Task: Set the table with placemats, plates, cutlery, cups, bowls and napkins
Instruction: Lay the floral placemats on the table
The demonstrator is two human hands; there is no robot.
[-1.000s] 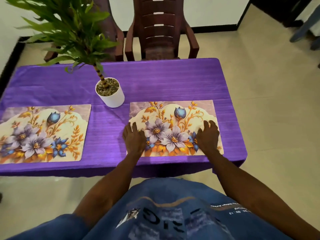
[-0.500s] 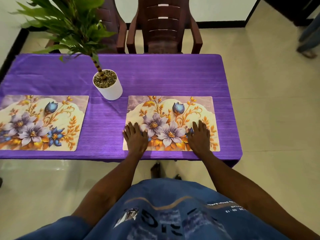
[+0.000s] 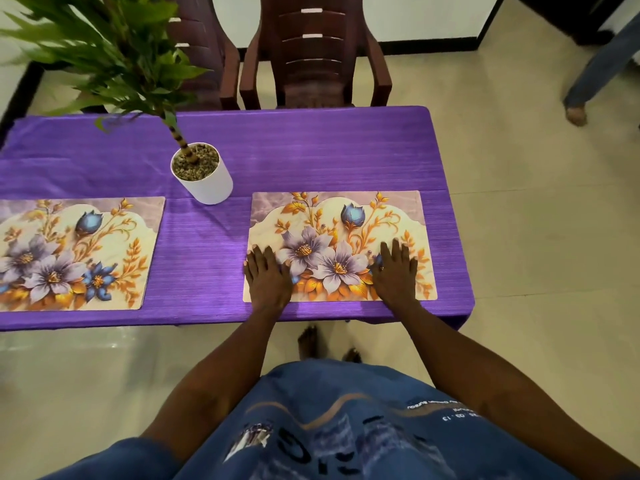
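Two floral placemats lie along the near edge of a table under a purple cloth (image 3: 311,157). The right placemat (image 3: 341,223) is in front of me. My left hand (image 3: 266,277) lies flat on its near left corner with straight fingers. My right hand (image 3: 394,275) presses flat on its near right part, fingers spread. The left placemat (image 3: 76,251) lies untouched and runs past the frame's left edge. No plates, cutlery, cups, bowls or napkins are in view.
A white pot (image 3: 204,178) with a leafy green plant stands between the placemats, toward the back. Two dark brown chairs (image 3: 315,53) stand behind the table. Another person's leg (image 3: 588,81) is on the tiled floor at the far right.
Both hands stay flat on the right placemat, which now sits squarer to the table's near edge. My right hand has shifted a little inward. The view has tilted further down.
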